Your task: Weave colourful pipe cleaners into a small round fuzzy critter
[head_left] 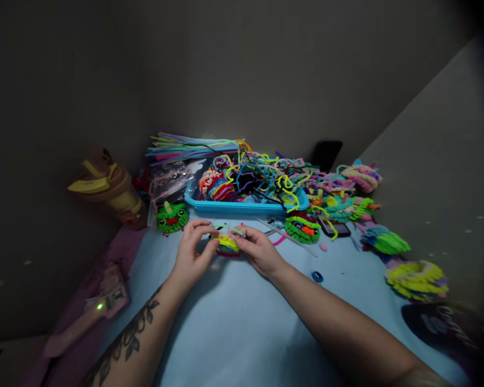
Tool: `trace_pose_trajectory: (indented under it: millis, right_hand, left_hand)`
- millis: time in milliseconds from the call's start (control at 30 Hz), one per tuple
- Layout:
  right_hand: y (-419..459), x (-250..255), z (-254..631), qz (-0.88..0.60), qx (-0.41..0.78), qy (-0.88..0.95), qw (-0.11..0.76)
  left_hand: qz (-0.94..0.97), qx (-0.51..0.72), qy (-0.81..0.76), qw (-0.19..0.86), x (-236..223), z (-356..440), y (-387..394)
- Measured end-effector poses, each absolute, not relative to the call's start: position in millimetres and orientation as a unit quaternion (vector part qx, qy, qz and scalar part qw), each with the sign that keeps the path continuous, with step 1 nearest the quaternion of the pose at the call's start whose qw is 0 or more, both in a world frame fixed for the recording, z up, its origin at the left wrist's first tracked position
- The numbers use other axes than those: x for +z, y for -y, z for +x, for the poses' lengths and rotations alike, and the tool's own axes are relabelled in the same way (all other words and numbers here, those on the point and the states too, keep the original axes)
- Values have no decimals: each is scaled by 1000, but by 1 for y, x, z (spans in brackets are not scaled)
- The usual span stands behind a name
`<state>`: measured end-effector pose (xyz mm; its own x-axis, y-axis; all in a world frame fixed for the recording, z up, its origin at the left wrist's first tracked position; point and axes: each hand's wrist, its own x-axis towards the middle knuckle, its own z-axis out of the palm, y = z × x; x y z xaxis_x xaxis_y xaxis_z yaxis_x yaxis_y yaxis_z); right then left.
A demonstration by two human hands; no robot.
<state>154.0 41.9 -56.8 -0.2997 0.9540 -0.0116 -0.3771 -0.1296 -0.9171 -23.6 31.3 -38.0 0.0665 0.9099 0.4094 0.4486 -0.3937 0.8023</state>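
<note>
Both hands meet over the light blue table, holding a small fuzzy pipe-cleaner piece point(228, 243) between them. It has yellow, grey and dark red bands, with pale green and pink bits at its top. My left hand point(194, 248) grips its left side between thumb and fingers. At its upper right, the thumb and fingers of my right hand point(258, 248) pinch together; the fingertips partly hide what they hold. A green pipe-cleaner face point(172, 218) lies left of my left hand. Another green face with an orange beak point(302, 229) is right of my right hand.
Behind the hands, a blue tray point(246, 206) overflows with tangled pipe cleaners point(266, 172). Straight pipe cleaners point(193, 148) lie at the back left, near a brown cup point(119, 193). Scissors point(286, 236), a blue roll point(317, 276), a phone point(334, 228) and finished-looking fuzzy pieces point(417, 278) lie rightward.
</note>
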Motion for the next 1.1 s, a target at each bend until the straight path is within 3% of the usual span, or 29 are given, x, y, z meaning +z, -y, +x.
trace_pose_trajectory:
  millis: [200,767,833,933,1033,1100]
  right_hand:
    - [-40,-57,154,-334,633,518,468]
    - [-42,-57,150,-356,700,421,454]
    - [-41,-59,152,-362,647,453,496]
    - [-38,-57,155,-402,475,565,542]
    - [-33,-56,156,-414,321,679,514]
    - [-32,-56,156,-403,280,716,496]
  left_hand:
    - [742,392,-450,306,-35,-18,-28]
    - [698,420,-458,355,-40,-15,-30]
    - [670,430,-469,382,-43,-18,-33]
    - [630,445,-479,419,-45,-20,-36]
    - [622,445,-482,427,-44,-20,-36]
    - [629,437,-481,427,-41,-18,-35]
